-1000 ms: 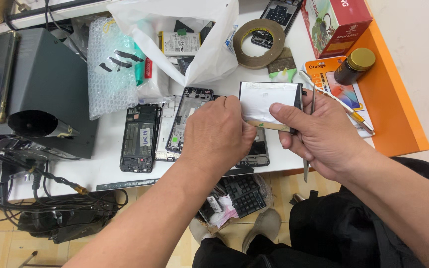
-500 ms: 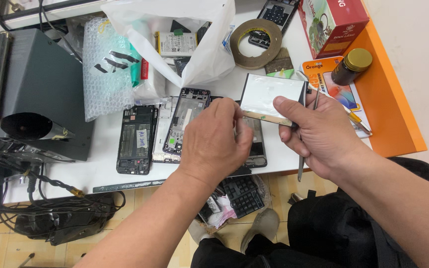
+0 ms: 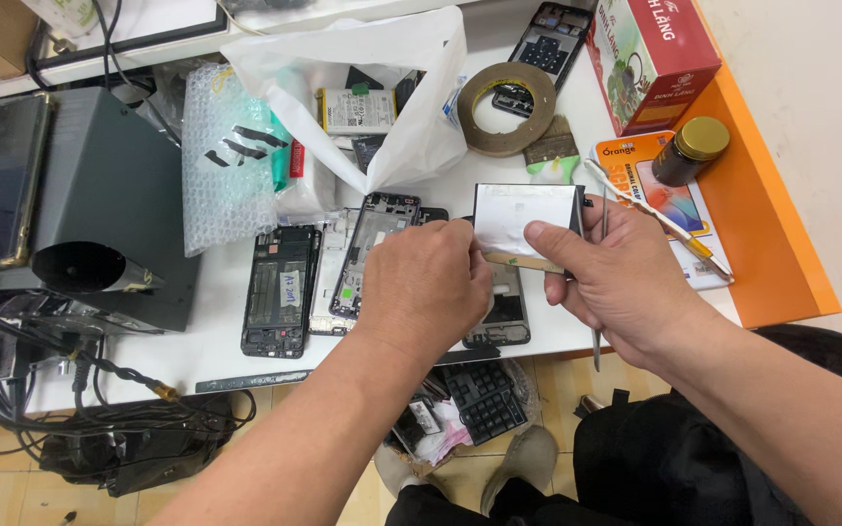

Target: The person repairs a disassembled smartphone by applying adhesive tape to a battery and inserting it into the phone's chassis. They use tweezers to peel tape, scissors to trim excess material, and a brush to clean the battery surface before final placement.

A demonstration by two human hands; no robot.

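White table (image 3: 216, 336), orange edge. Silver-grey battery (image 3: 518, 214); black phone frames (image 3: 280, 292); brown tape roll (image 3: 509, 109); red-green box (image 3: 650, 58); dark jar (image 3: 689, 153), gold lid.

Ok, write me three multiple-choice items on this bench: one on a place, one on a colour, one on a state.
1. Where does the brown roll of tape lie?
A. behind the hands, beside the white plastic bag
B. on the floor
C. on the grey machine

2. What colour is the lid of the small dark jar?
A. blue
B. gold
C. white

3. How is the flat silver-white battery pack held?
A. flat on the desk, untouched
B. inside the bag
C. lifted off the desk, gripped by the right hand with the left hand at its edge

Answers: 1 A, the roll sits on the white desk just right of the bag. 2 B, the cap shines gold. 3 C, the right thumb lies across the pack and the left fingertips meet its left edge.
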